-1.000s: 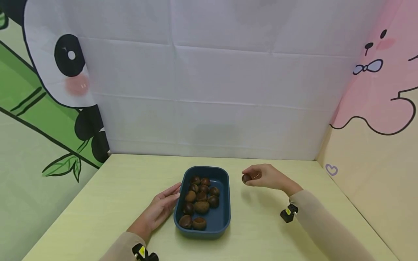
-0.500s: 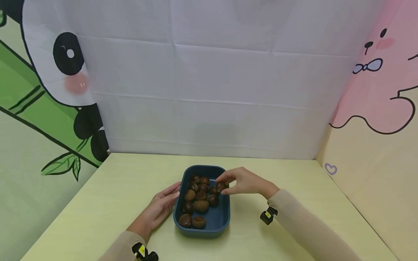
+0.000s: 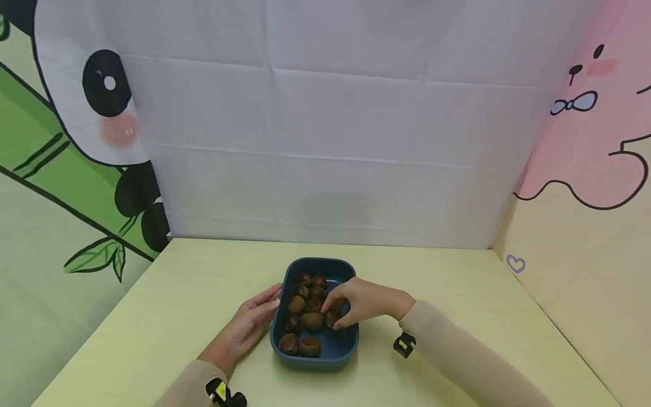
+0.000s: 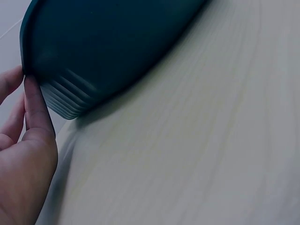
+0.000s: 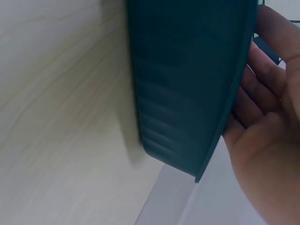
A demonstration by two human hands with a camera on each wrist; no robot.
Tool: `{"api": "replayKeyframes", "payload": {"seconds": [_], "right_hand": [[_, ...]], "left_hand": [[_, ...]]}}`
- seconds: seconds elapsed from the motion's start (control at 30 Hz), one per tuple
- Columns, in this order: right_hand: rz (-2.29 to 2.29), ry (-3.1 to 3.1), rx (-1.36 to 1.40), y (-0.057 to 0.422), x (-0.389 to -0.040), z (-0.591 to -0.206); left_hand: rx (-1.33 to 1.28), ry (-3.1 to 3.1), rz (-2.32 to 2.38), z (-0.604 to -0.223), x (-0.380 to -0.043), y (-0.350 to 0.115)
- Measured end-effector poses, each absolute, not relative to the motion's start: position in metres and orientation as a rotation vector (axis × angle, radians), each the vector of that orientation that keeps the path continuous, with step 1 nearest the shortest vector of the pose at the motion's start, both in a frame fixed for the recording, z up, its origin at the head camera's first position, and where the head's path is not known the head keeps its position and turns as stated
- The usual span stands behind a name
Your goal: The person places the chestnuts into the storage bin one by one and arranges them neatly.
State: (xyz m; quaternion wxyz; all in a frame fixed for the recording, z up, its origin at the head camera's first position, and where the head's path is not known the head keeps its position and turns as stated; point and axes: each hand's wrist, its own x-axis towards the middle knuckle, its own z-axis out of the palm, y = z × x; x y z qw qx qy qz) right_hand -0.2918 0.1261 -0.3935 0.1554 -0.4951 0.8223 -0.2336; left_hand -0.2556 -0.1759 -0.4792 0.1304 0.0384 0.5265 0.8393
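A dark blue rectangular tray (image 3: 342,346) stands on the table, with several brown chestnuts (image 3: 313,321) spread mostly over its left and middle. My left hand (image 3: 250,327) rests against the tray's left side, its fingers nearly straight along the wall. In the left wrist view, fingertips of that hand (image 4: 28,154) touch the tray's rim. Reaching over the right rim, my right hand (image 3: 370,302) has its thumb and index finger around a chestnut (image 3: 333,319) low inside the tray. The hand partly covers that nut and others beside it. In the right wrist view, the tray's outer wall (image 5: 183,93) hides the fingertips.
The pale yellow wooden table (image 3: 447,277) extends on both sides of the tray. Behind it hangs a white cloth (image 3: 346,130). Walls with painted cartoon animals flank the table at left and right.
My right hand has carried a chestnut leftward from beside the tray, over the right rim, then down and nearer among the other nuts. My left hand and the tray have stayed in place.
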Motion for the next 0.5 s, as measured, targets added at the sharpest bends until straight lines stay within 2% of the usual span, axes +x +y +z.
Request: {"api": "replayKeyframes", "payload": {"seconds": [0.3,0.5], "right_hand": [[-0.494,2.389,-1.48,0.12,-0.287,-0.399],[-0.523,2.37,-1.411,0.115,-0.289,-0.401]], "left_hand": [[0.092,1.536,2.44,-0.479,-0.256,-0.175],[0.107,1.525,2.443,-0.48,-0.256,-0.176]]}}
